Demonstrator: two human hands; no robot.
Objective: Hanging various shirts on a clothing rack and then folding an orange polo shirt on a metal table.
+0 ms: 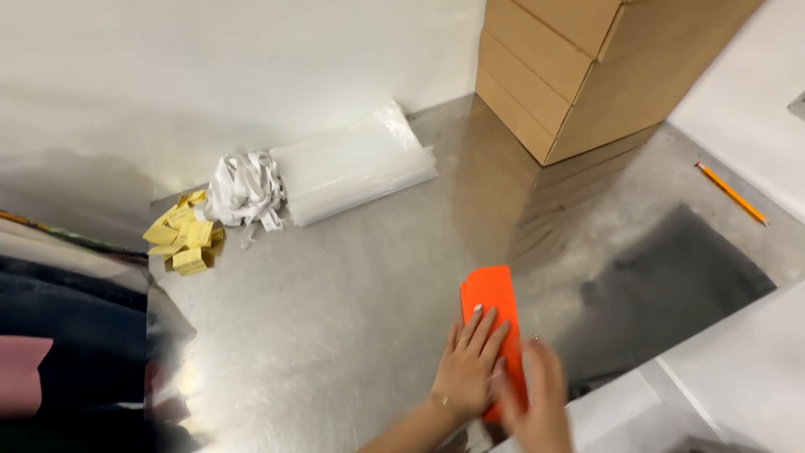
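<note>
The left hand [470, 365] lies flat, fingers spread, on the orange folded piece [490, 298]; the right hand [537, 403] rests blurred beside it.

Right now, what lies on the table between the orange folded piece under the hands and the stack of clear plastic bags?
Nothing: in the head view, only bare metal table separates the orange folded piece from the clear plastic bags.

Packing workroom, steel worktable [335, 335], stacked cardboard boxes [579, 67], clear bags [352, 164], yellow tags [184, 235]
</note>
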